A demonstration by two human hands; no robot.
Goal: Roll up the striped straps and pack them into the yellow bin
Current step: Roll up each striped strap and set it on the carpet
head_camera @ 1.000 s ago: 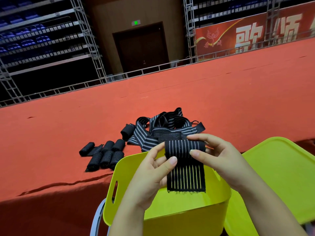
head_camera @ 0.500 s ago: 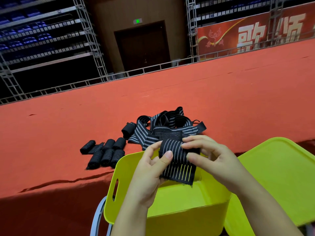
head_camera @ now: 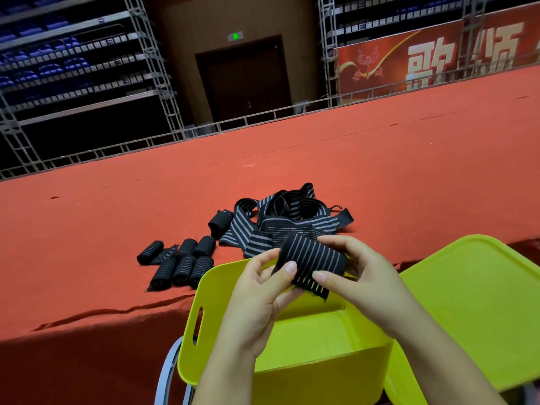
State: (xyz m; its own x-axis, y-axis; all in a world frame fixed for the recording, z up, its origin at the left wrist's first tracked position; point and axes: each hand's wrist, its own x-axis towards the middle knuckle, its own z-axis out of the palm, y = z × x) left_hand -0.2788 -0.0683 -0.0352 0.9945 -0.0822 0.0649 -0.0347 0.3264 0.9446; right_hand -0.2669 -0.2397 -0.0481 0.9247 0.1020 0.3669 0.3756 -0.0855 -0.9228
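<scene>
Black elastic with pale stripes, the half-rolled strap [head_camera: 311, 263] sits above the open yellow bin [head_camera: 306, 346], the fingers of the left hand [head_camera: 263, 290] and right hand [head_camera: 359, 276] clamped on it from either side. Beyond lies a loose strap pile [head_camera: 289, 217]; left of it, the finished rolls [head_camera: 181, 263]. All rest on the red-carpeted surface [head_camera: 409, 176]. A yellow lid [head_camera: 473, 302] sits right. Far off: dark double doors [head_camera: 244, 80], a red banner [head_camera: 438, 59], scaffolded seating [head_camera: 73, 68].

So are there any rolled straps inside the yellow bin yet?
No, the yellow bin shows only bare floor; the rolled straps lie on the red surface.
</scene>
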